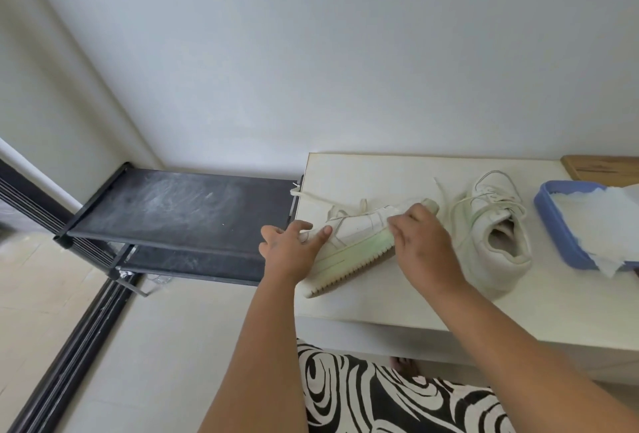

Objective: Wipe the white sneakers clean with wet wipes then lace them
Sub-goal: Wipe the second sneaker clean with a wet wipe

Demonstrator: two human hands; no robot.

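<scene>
One white sneaker (359, 235) lies on its side on the white table (380, 311), with its ridged sole turned toward me. My left hand (294, 249) grips its toe end, thumb on the upper. My right hand (422, 249) covers the heel end, and its fingers curl over the side of the upper; no wipe shows under it. A loose lace (301, 193) trails from this sneaker to the table's left edge. The second white sneaker (498, 235) stands upright just right of my right hand, its laces slack. White wet wipes (605, 221) fill a blue tray (553, 228) at the far right.
A black shoe rack (179, 211) with a dusty top shelf stands against the wall, left of the table. A brown box (601, 166) sits at the table's back right corner. The pale floor lies below left, beside a dark door track (79, 342).
</scene>
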